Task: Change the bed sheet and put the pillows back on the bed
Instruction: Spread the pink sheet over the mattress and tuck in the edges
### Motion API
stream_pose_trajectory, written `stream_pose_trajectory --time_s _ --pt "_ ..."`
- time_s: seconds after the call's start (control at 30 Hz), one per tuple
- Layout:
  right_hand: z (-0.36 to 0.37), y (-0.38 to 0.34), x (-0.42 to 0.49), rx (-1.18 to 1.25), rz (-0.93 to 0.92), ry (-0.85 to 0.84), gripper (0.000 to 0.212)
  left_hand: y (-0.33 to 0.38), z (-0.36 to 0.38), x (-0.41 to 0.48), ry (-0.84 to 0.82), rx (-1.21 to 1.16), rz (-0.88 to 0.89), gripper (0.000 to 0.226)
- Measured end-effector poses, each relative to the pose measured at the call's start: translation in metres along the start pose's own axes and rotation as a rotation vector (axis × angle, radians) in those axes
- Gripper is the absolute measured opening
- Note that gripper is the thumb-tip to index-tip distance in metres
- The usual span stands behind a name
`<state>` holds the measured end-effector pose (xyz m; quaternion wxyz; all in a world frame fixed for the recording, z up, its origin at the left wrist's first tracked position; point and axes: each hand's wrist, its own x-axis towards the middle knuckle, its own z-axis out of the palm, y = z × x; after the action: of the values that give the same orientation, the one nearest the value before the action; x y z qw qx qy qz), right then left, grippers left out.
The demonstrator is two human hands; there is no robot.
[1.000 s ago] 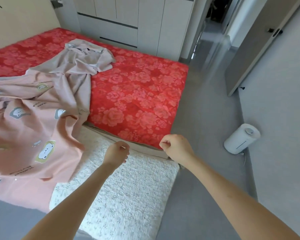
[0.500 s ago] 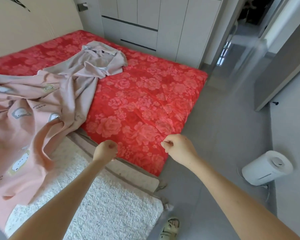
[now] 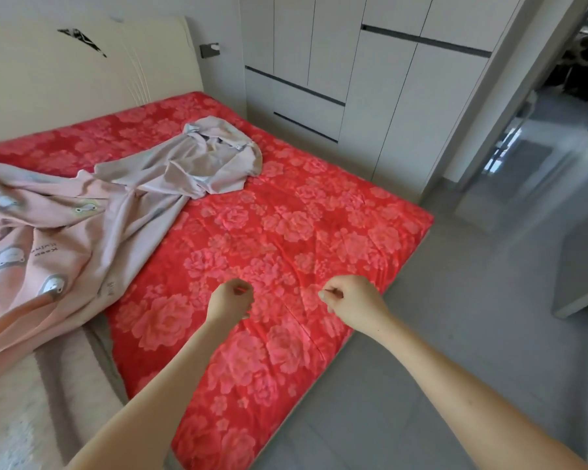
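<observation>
A red floral cover (image 3: 319, 215) lies spread over the bed. On its left half sits a crumpled pink sheet (image 3: 48, 239) with cartoon prints, its greyish end (image 3: 214, 157) bunched toward the middle. My left hand (image 3: 230, 301) and my right hand (image 3: 352, 300) are held out side by side over the cover's near corner. Both have their fingers curled into loose fists, thumb against forefinger. I see nothing held in either. Whether they touch the cover I cannot tell. No pillows are in view.
A cream headboard (image 3: 82, 83) stands at the back left and a white wardrobe (image 3: 319, 69) behind the bed. A pale shaggy rug (image 3: 11, 429) lies at the bed's near side. Grey floor (image 3: 455, 351) runs to the right toward an open doorway (image 3: 557, 113).
My view and both fists have moved from over the rug to above the near corner of the red cover. The white appliance on the floor has left the view. The hands' pose is unchanged.
</observation>
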<state>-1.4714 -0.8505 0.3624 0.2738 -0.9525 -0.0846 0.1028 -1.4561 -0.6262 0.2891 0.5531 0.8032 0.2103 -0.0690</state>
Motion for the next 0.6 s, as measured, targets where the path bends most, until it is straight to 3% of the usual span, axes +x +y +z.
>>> stream_pose_trajectory --time_s 0.37,0.6 --pt "-0.153 0.222 0.192 -0.037 -0.099 -0.215 0.024 0.128 0.183 0.111 0.249 -0.162 -0.143 0.014" --pt "-0.235 0.320 0.323 -0.032 -0.114 -0.221 0.024 0.190 0.266 0.194 0.331 -0.199 -0.208 0.011"
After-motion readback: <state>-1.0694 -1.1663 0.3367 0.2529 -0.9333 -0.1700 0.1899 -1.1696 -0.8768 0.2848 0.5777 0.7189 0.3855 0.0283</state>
